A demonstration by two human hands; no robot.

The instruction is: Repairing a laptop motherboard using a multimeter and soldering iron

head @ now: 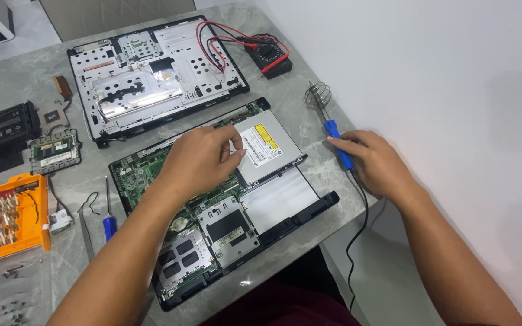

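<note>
On the grey marble-look table (309, 90), an opened laptop base (212, 205) lies with its green board showing. The left hand (197, 160) rests on it, its fingers pinching the edge of the silver optical drive (267, 145), which sits in its bay at the far right corner. The right hand (376, 163) is closed around the blue handle of a soldering iron (336, 139), whose tip is in a coil stand. I judge the drive is being taken out; the next move needs a straight, even pull sideways. The drive looks flat, metallic, with a white and yellow label

Silver optical drive (270, 145) (flat, in laptop)
</note>
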